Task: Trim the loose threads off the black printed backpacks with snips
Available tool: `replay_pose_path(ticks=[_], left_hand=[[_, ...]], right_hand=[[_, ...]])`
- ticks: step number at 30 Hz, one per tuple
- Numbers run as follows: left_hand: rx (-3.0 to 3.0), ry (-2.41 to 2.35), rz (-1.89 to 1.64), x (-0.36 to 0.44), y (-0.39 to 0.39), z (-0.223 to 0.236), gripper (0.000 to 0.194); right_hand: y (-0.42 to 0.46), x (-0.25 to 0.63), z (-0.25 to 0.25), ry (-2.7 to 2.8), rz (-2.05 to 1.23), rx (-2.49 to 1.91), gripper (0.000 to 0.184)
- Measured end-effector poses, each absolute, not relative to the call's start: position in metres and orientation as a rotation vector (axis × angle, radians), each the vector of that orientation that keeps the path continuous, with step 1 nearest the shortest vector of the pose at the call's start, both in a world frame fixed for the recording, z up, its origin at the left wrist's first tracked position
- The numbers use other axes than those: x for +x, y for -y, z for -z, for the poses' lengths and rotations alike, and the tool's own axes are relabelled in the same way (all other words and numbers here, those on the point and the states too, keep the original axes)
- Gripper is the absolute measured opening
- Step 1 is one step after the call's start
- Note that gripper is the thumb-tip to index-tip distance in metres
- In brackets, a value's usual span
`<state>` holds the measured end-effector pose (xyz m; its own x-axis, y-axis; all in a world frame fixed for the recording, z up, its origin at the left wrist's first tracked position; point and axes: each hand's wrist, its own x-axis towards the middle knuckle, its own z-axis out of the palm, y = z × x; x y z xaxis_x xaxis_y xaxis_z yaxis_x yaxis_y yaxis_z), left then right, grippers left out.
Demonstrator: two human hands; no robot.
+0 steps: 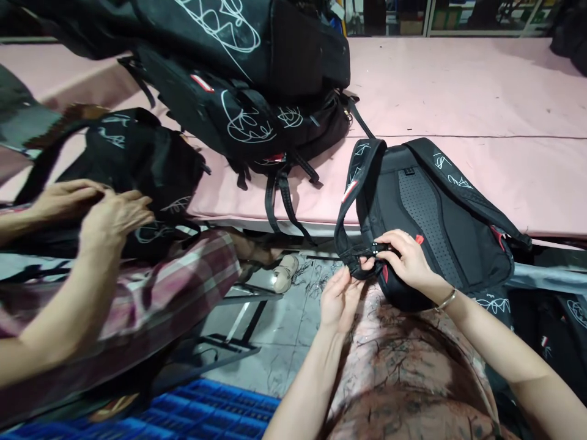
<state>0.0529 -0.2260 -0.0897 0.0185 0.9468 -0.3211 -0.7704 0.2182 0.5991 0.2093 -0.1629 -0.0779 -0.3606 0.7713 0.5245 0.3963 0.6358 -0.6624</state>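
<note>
A black backpack with white scribble print lies back-side up, resting on my lap and the pink table's edge. My right hand, with a thin bracelet at the wrist, pinches the lower end of its left shoulder strap at a small buckle. My left hand sits just below, fingers curled against the strap's end loop.
A pile of the same black backpacks is stacked on the pink table at the upper left. A co-worker's hands at the left handle another black bag. A blue crate and a sandalled foot are on the grey floor.
</note>
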Motion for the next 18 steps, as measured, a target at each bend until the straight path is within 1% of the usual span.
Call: replay_pose_path(ticks=[6, 10, 15, 18], left_hand=[[0.27, -0.813, -1.349, 0.0574, 0.2292, 0.0891, 0.025], [0.279, -0.906, -1.335, 0.0585, 0.2311, 0.0874, 0.023], [0.288, -0.91, -1.326, 0.0573, 0.2302, 0.0864, 0.026], [0.288, -0.92, -1.323, 0.0576, 0.2301, 0.0878, 0.025]], right_hand=[[0.1614, 0.2097, 0.0828, 2.102, -0.374, -0.798, 0.015], [0.1606, 0.2073, 0.0838, 2.161, -0.307, -0.795, 0.015], [0.1644, 0.2073, 0.0847, 2.121, -0.28, -0.787, 0.015], [0.1642, 0.2079, 0.0833, 2.176, -0.289, -0.79, 0.017]])
